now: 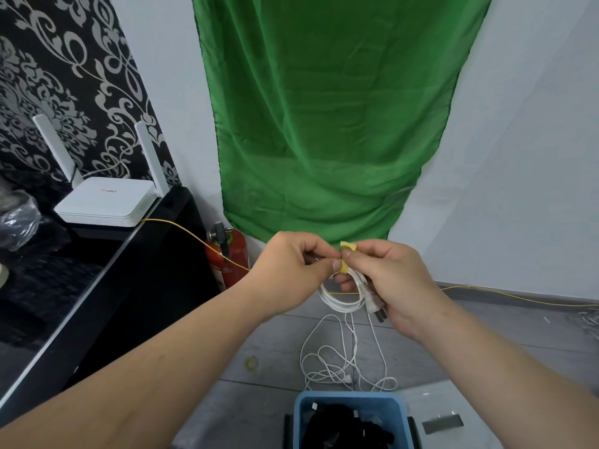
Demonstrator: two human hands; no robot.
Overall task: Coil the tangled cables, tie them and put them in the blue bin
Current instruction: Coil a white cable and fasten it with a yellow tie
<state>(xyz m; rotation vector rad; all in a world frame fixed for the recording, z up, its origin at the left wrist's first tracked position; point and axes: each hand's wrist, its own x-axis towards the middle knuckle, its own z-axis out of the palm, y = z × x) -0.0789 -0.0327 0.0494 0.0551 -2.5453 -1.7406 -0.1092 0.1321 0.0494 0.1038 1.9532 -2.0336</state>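
Observation:
Both my hands are raised in front of the green cloth. My left hand and my right hand pinch a yellow tie wrapped round a small coil of white cable. The coil hangs below my fingers, and its plug sticks out under my right palm. On the grey floor lies a loose tangle of white cable. The blue bin stands at the bottom edge, with dark cables inside it.
A black cabinet at the left carries a white router. A red fire extinguisher stands by the wall. A thin yellow wire runs along the floor. A small yellowish ring lies on the floor.

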